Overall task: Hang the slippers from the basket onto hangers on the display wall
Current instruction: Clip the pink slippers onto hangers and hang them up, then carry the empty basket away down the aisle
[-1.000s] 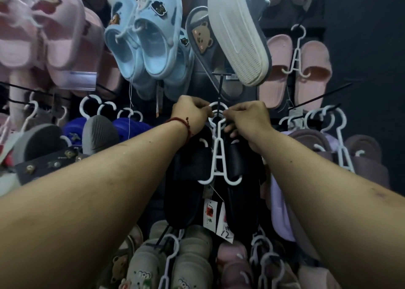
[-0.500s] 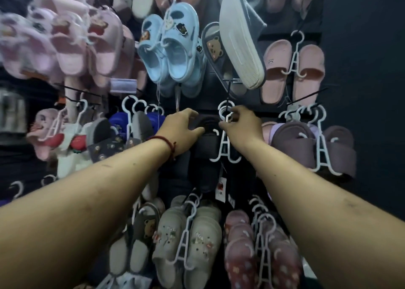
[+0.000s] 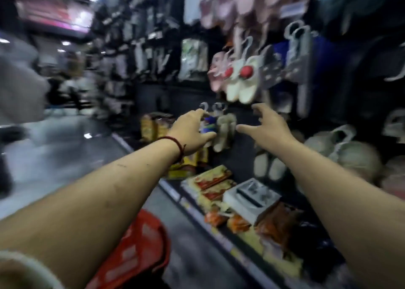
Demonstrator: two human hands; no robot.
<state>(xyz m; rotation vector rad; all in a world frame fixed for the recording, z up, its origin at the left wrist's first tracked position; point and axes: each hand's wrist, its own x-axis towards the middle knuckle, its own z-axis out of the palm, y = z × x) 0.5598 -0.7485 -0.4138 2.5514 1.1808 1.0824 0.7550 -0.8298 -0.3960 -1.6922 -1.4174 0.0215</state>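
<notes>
Beside dark display wall (image 3: 243, 157) | black pair's hanger released, judged hung | left grip (image 3: 192, 133), right grip (image 3: 268, 128) spread, nothing held | red plastic basket (image 3: 140, 251) to be reached

Red basket (image 3: 140, 251) sat below the left hand (image 3: 190, 133), a red cord (image 3: 176, 145) at its wrist. Between both hands showed cream slippers (image 3: 223, 133); above the right hand (image 3: 267, 128), white slippers (image 3: 241, 87) with red pompoms (image 3: 245, 71).

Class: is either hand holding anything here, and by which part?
Nothing is held. The right hand is spread open in mid-air; the left hand is open too, only in front of small hanging slippers.
</notes>
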